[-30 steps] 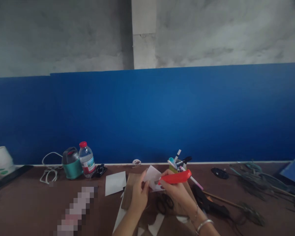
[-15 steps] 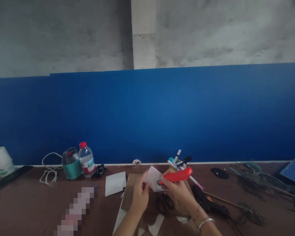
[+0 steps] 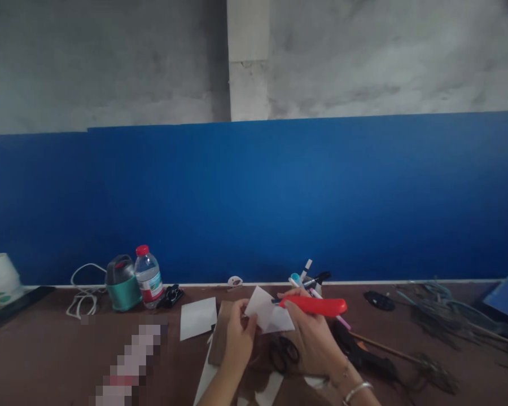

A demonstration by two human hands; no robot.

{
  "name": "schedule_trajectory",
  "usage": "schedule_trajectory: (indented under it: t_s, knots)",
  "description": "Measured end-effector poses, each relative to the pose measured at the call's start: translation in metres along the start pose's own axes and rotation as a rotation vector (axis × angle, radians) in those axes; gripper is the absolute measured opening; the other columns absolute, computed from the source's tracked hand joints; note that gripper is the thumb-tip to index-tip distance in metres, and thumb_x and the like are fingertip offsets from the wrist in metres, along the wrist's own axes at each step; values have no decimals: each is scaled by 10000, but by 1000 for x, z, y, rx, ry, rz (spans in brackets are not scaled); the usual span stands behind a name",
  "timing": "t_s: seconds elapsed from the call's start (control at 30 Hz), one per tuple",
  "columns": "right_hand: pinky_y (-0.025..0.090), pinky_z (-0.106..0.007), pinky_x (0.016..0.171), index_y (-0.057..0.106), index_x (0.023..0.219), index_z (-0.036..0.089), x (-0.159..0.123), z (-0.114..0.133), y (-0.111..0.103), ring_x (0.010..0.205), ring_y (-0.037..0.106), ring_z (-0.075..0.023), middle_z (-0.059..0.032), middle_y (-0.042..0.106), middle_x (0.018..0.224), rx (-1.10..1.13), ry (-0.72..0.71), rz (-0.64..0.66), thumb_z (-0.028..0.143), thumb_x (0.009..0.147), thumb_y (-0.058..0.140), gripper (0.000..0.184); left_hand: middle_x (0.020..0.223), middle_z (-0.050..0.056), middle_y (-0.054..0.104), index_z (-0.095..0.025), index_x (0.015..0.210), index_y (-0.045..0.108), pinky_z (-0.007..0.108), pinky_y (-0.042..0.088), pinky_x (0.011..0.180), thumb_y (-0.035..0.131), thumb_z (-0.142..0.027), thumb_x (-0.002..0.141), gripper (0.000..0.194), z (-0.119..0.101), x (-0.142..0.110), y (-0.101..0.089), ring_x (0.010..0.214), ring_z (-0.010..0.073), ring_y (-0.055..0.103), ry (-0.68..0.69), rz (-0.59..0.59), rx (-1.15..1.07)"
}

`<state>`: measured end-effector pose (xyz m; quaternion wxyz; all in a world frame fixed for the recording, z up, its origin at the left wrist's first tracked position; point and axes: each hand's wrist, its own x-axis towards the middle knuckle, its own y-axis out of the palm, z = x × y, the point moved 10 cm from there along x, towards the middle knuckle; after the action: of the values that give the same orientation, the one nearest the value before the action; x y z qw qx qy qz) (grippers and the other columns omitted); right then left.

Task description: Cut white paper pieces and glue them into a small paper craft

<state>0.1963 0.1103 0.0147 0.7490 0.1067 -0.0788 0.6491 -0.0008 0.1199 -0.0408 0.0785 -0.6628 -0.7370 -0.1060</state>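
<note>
My left hand (image 3: 240, 332) pinches a folded piece of white paper (image 3: 260, 309) between thumb and fingers. Closed around a red-handled tool (image 3: 317, 306) is my right hand (image 3: 311, 327), with a bracelet and bangle at the wrist. The tool has a dark tip at the paper's right edge; its exact kind is unclear. A lower flap of the paper spreads to the right beneath the tip. Black-handled scissors (image 3: 284, 352) lie just below, on a brown board (image 3: 220, 338). White paper scraps (image 3: 270, 389) lie nearer me.
Behind my right hand stands a holder with several pens (image 3: 307, 273). A black glue gun (image 3: 372, 358) and tangled wires (image 3: 438, 310) lie to the right. A white sheet (image 3: 198, 317), water bottle (image 3: 149, 276) and teal container (image 3: 125, 293) are leftward. A blue partition (image 3: 254, 197) runs behind the table.
My right hand and the red tool have shifted slightly right, and the tool lies more level. More of the paper's lower flap shows. My left hand has kept its hold.
</note>
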Motion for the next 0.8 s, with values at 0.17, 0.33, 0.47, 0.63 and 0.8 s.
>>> schedule_trajectory:
  t_s: [0.17, 0.33, 0.47, 0.63, 0.8]
  knots:
    - [484, -316, 715, 605, 830, 235, -9, -3, 20, 805, 585, -227, -32, 650, 869, -49, 7, 54, 410, 760, 652, 194, 968, 92, 670, -179, 1022, 553, 317, 554, 583, 593, -499, 815, 382, -4, -3, 6, 726, 220, 677, 18, 43, -1]
    - [460, -279, 633, 584, 820, 220, -12, 4, 24, 707, 544, -184, -6, 609, 787, -112, -13, 60, 370, 752, 637, 173, 966, 107, 685, -173, 1025, 570, 330, 556, 614, 559, -506, 837, 383, -11, -3, 5, 750, 230, 679, 88, 35, 73]
    - [441, -278, 608, 581, 819, 219, -13, 10, 25, 665, 527, -175, 1, 597, 756, -166, -30, 53, 361, 732, 637, 176, 938, 96, 692, -176, 1013, 580, 335, 554, 624, 561, -502, 836, 371, -13, -4, 5, 729, 225, 679, 123, 17, 114]
    - [449, -281, 620, 574, 789, 225, -14, 15, 30, 677, 535, -180, -2, 603, 754, -193, -38, 82, 365, 735, 629, 160, 898, 90, 702, -178, 997, 581, 335, 548, 619, 539, -495, 846, 354, -13, -4, 7, 713, 226, 675, 128, 27, 114]
    - [456, -280, 623, 587, 786, 227, -13, 19, 30, 679, 538, -181, -7, 615, 761, -199, -43, 70, 342, 720, 632, 141, 899, 86, 703, -182, 998, 582, 331, 543, 618, 541, -481, 842, 340, -16, -4, 6, 709, 223, 673, 142, 20, 152]
